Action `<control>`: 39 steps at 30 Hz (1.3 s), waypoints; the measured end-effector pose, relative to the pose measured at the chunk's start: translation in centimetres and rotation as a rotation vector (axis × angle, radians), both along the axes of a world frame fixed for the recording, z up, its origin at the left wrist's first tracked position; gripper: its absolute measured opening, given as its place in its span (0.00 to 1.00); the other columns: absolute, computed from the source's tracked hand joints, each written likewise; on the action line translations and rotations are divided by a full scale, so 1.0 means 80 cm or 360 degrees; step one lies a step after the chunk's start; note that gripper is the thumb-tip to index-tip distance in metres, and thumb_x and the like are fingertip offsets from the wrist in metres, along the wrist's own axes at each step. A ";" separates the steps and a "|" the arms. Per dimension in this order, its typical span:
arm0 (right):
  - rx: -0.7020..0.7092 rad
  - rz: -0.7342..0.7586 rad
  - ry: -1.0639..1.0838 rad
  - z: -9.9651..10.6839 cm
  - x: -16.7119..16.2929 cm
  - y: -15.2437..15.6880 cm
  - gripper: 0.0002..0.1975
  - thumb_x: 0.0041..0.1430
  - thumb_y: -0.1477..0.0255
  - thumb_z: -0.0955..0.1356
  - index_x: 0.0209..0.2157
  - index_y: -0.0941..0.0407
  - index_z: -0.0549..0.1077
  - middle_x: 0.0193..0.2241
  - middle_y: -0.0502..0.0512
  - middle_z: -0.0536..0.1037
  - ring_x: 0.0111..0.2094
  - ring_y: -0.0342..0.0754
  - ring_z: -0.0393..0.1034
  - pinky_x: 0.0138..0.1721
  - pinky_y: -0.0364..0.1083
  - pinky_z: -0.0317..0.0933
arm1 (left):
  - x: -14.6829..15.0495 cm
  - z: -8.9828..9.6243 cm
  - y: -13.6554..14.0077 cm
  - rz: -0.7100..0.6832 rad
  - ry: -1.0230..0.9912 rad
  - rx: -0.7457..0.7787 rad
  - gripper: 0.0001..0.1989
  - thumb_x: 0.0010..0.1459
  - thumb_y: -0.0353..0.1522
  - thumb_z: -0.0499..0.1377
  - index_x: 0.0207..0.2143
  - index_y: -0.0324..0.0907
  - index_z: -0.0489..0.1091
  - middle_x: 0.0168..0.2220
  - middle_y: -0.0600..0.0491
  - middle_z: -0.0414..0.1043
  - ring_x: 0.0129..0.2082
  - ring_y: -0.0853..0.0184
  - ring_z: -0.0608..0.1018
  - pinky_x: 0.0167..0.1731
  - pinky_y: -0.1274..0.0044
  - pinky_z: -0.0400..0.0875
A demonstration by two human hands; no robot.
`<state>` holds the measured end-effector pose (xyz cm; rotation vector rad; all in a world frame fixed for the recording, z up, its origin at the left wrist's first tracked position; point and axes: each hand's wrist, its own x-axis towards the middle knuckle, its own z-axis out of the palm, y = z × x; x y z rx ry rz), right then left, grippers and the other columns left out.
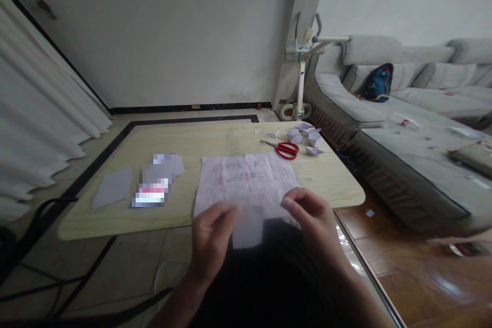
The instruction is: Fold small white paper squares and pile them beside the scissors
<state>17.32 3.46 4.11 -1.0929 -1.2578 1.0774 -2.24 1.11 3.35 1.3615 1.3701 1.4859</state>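
My left hand (213,236) pinches a small square of plain white paper (248,230) by its left side, above my lap at the table's near edge. My right hand (313,223) is to the right of that square, apart from it, thumb and forefinger pressed together. Whether anything is between those fingertips cannot be made out. Beyond both hands a large creased, lined sheet (246,174) with handwriting lies flat. Red-handled scissors (286,149) rest past its far right corner, their blades pointing left.
Several folded paper shapes (305,136) sit at the table's far right corner. On the left lie a blank sheet (113,188) and a pixelated item (154,184) with paper by it. A grey sofa (411,151) stands right of the pale wooden table (334,177).
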 end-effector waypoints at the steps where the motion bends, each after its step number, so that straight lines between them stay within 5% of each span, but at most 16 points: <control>1: -0.0004 0.0061 -0.0048 0.003 -0.005 -0.003 0.06 0.56 0.67 0.72 0.29 0.54 0.76 0.27 0.50 0.75 0.30 0.46 0.68 0.32 0.44 0.61 | 0.001 0.001 -0.001 -0.0019 0.0033 0.0002 0.11 0.58 0.33 0.61 0.23 0.41 0.74 0.20 0.57 0.67 0.22 0.70 0.69 0.22 0.81 0.66; 5: -0.0077 0.0285 -0.0104 0.008 -0.029 -0.014 0.07 0.56 0.66 0.72 0.29 0.55 0.74 0.25 0.49 0.73 0.28 0.45 0.66 0.28 0.43 0.60 | 0.009 0.002 -0.007 -0.0118 0.0152 0.0028 0.12 0.61 0.34 0.59 0.25 0.41 0.74 0.22 0.56 0.70 0.24 0.69 0.71 0.24 0.81 0.67; 15: -0.0034 0.0244 0.0003 0.000 -0.032 -0.016 0.10 0.55 0.68 0.72 0.23 0.56 0.72 0.22 0.48 0.72 0.26 0.44 0.65 0.27 0.43 0.60 | 0.011 -0.002 -0.009 -0.0126 0.0207 0.0048 0.11 0.62 0.35 0.58 0.29 0.42 0.76 0.26 0.56 0.74 0.27 0.67 0.74 0.27 0.80 0.68; 24: -0.0074 0.0226 -0.0041 0.006 -0.033 -0.015 0.09 0.57 0.67 0.70 0.26 0.56 0.76 0.23 0.50 0.75 0.27 0.46 0.68 0.28 0.43 0.62 | 0.011 -0.001 -0.008 -0.0106 0.0141 0.0002 0.14 0.61 0.36 0.56 0.24 0.41 0.72 0.23 0.55 0.69 0.24 0.67 0.70 0.23 0.80 0.66; 39: -0.0118 0.0186 0.0173 -0.012 -0.029 -0.017 0.12 0.56 0.68 0.71 0.23 0.55 0.67 0.20 0.45 0.65 0.22 0.41 0.58 0.23 0.42 0.53 | 0.013 -0.006 -0.009 -0.0202 0.0152 -0.0019 0.14 0.62 0.34 0.56 0.23 0.42 0.66 0.22 0.58 0.60 0.23 0.70 0.66 0.23 0.81 0.61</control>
